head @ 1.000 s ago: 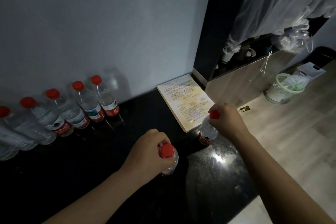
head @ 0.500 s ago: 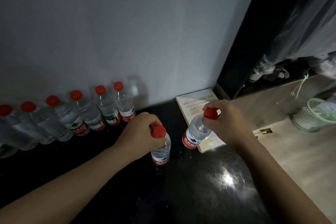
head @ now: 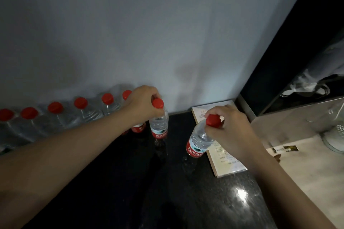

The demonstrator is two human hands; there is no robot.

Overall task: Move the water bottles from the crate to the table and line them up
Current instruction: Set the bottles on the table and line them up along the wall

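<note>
Left grip (head: 143, 104) was closed round the neck of one water bottle (head: 159, 126), just under its red cap. The bottle stood upright at the right end of the bottle row (head: 89, 113) along the wall (head: 167, 33), just beside the last one. Right grip (head: 230, 128) was closed round the cap of a second water bottle (head: 199, 141), which was tilted with its cap leaning right and its base by the left edge of a printed booklet (head: 229, 163) on the dark table (head: 130, 182). Could not tell whether either base touched the table. Six red caps showed in the row, with the left forearm partly covering it.
</note>
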